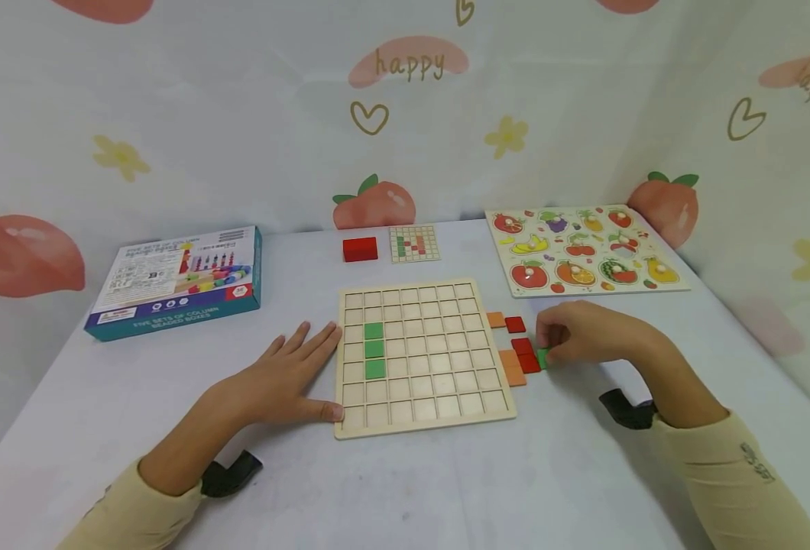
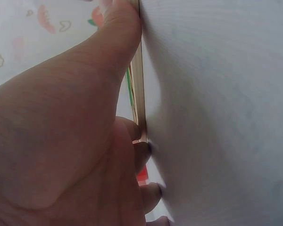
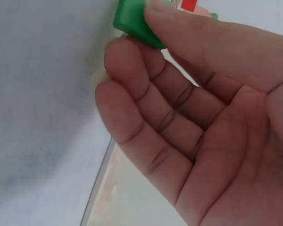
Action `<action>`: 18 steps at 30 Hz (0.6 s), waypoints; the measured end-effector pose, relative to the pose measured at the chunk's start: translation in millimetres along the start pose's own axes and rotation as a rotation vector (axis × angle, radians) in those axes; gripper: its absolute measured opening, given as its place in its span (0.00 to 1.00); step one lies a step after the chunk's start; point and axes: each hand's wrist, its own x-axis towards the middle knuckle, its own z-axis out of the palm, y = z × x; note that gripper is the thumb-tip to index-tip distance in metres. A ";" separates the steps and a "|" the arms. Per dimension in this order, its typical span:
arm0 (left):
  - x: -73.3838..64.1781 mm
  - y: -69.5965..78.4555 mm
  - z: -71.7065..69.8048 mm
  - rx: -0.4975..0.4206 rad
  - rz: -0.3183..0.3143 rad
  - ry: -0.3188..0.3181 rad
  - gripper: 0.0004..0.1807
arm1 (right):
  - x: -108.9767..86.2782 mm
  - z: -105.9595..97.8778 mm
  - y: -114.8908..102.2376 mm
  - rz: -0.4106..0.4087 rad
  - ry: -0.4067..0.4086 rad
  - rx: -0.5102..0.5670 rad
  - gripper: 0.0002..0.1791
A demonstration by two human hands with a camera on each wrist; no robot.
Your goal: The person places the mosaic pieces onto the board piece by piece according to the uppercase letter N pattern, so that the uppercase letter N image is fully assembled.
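Green tile [image 3: 131,21] pinched by fingers [image 3: 188,33]; head view half-hides it.

The person wears a top with long sleeves. The sleeves are a soft pale yellow, like cream. The left sleeve [image 1: 130,508] shows at the bottom left of the head view. The right sleeve [image 1: 728,477] shows at the bottom right and has small dark letters printed on it, too tiny to read. A black strap [image 1: 229,473] sits at the left wrist. Another black strap [image 1: 626,409] sits at the right wrist. Both hands are bare.
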 end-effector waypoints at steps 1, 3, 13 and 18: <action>0.1 0.0 0.0 -0.001 -0.002 -0.002 0.67 | -0.9 -0.7 -0.7 -0.004 0.011 0.004 0.10; 0.5 0.1 -0.2 -0.004 -0.004 -0.004 0.67 | -2.3 -2.0 -3.3 -0.013 0.036 0.029 0.08; 1.2 -0.1 0.2 -0.005 -0.016 -0.006 0.67 | 4.1 5.4 -29.4 -0.101 0.103 0.192 0.05; 3.0 -0.4 1.5 -0.001 -0.019 -0.010 0.68 | 18.0 15.2 -48.6 -0.127 0.096 0.206 0.06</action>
